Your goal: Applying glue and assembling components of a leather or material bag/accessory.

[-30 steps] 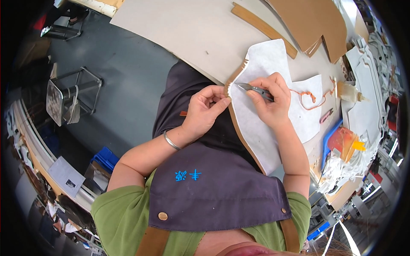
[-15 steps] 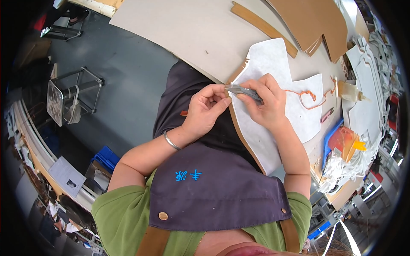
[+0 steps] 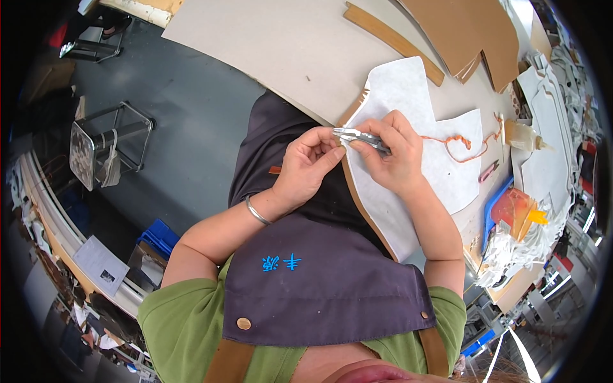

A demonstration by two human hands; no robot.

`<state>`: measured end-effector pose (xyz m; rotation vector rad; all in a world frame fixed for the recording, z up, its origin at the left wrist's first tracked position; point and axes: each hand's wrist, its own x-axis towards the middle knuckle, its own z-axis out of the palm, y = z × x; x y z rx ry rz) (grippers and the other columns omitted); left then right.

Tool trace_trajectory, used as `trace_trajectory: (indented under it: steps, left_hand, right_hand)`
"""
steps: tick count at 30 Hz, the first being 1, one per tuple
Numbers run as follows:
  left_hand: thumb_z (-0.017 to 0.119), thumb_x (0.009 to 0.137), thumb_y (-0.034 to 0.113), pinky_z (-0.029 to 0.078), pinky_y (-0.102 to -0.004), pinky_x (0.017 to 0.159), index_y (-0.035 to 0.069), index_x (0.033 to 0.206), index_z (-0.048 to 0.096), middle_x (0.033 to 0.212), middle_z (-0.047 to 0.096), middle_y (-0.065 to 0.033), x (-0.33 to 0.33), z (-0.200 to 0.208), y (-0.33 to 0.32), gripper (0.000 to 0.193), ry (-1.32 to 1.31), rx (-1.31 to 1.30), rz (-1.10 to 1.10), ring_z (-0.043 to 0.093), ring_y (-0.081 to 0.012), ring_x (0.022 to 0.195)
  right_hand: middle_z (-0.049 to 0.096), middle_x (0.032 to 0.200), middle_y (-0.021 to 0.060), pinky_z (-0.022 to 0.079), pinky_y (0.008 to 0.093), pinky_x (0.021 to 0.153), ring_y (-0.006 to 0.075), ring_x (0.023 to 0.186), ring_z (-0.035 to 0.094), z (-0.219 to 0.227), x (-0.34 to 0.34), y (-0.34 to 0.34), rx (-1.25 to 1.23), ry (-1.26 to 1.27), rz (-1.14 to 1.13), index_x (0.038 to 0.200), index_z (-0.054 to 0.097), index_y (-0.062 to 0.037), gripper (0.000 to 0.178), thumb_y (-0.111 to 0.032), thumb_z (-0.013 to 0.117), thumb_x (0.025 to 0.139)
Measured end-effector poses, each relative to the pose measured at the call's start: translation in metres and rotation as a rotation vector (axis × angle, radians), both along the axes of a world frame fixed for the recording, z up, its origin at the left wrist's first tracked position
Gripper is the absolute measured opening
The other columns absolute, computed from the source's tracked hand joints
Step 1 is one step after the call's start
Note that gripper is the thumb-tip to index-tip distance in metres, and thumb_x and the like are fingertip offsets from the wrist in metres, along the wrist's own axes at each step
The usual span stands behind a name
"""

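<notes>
Two hands are working at the left edge of a white piece (image 3: 440, 182), which is lying partly on the desk (image 3: 255, 51) and overhanging its near edge above the dark apron (image 3: 319, 281). The left hand (image 3: 306, 163) is pinching the brown edging (image 3: 357, 185) between thumb and fingers. The right hand (image 3: 396, 153) is gripping grey snips (image 3: 365, 138), its thumb and fingers closing round the handles, while the blades are pointing left across the edging, just beside the left fingertips. Whether they are biting into it, I cannot tell.

Farther along that edge, short notches (image 3: 365, 97) are showing. Good work here is probably calling for matching their depth and spacing, with the tips stopping short of the white body. The left fingers should be holding the edging flat and taut while leaving the blades clear room, since skin and steel are sitting very close. Orange thread (image 3: 456, 138) is lying on the piece, right of the snips; it should be resting well away from the cutting.
</notes>
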<state>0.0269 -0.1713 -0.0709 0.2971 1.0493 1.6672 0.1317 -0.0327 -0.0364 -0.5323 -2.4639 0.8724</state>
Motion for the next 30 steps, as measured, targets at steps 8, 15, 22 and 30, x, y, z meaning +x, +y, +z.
trace_trajectory:
  steps: [8,15,22,30]
  left_hand:
    - [0.058,0.086,0.000,0.044,-0.0185,0.073,0.001,0.104,0.057,0.087,0.055,0.0025,-0.0033,0.0029,-0.0016,0.018,0.018,-0.036,0.000,0.050,-0.0034,0.079]
    - [0.061,0.085,0.003,0.045,-0.0185,0.071,-0.001,0.103,0.059,0.088,0.059,0.0006,-0.0043,0.0047,0.0016,0.018,0.091,-0.074,0.077,0.051,-0.0038,0.077]
    - [0.059,0.088,0.005,0.042,-0.0180,0.074,0.001,0.104,0.059,0.092,0.060,0.0016,-0.0066,0.0029,0.0004,0.017,0.113,-0.051,0.038,0.050,-0.0029,0.079]
    - [0.058,0.089,0.006,0.042,-0.0179,0.073,0.002,0.103,0.059,0.091,0.060,0.0026,-0.0062,0.0022,0.0001,0.016,0.082,-0.042,0.027,0.049,-0.0025,0.080]
  right_hand:
    - [0.047,0.066,0.0023,0.037,0.0255,0.045,0.0142,0.052,0.047,0.0051,-0.0002,0.0010,-0.156,0.019,-0.073,0.082,0.066,-0.0078,0.021,-0.008,0.077,0.064]
    - [0.047,0.066,0.0020,0.037,0.0259,0.043,0.0143,0.051,0.048,0.0061,0.0021,-0.0009,0.010,-0.003,-0.042,0.082,0.066,-0.0083,0.023,-0.010,0.078,0.063]
    - [0.047,0.066,0.0017,0.036,0.0269,0.042,0.0149,0.049,0.047,0.0058,0.0027,0.0008,0.085,-0.031,-0.042,0.082,0.066,-0.0096,0.023,-0.012,0.078,0.063]
    - [0.047,0.066,0.0021,0.037,0.0270,0.042,0.0147,0.049,0.048,0.0057,-0.0006,-0.0035,0.061,-0.016,-0.044,0.082,0.066,-0.0095,0.022,-0.010,0.077,0.063]
